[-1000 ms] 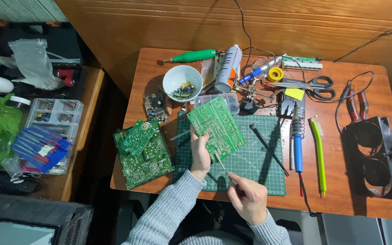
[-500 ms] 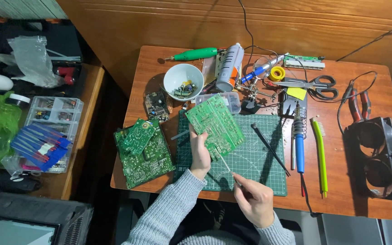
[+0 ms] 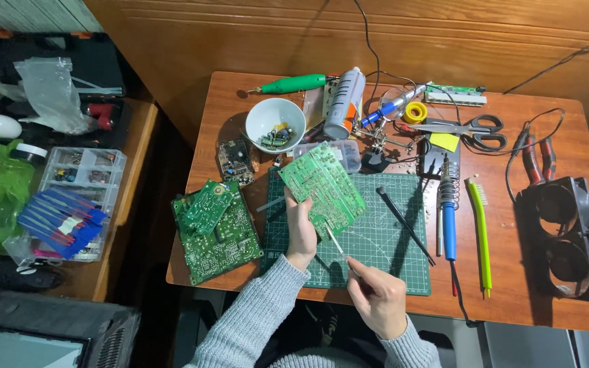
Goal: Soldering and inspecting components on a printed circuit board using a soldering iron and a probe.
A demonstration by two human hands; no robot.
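Green circuit boards (image 3: 214, 228) lie stacked at the desk's (image 3: 553, 300) left edge, below a white bowl (image 3: 275, 125). Centre frame, the left hand (image 3: 300, 232) grips a tilted green board (image 3: 323, 189) above the cutting mat (image 3: 383, 238). The right hand (image 3: 378, 296) pinches a thin tool (image 3: 336, 243), probably tweezers, tip touching the board. A blue soldering iron (image 3: 448, 218) lies right. The right hand sits lower than before.

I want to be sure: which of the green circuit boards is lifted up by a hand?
The tilted green board over the cutting mat, gripped at its lower edge by the left hand. The other boards lie flat on the table, untouched.
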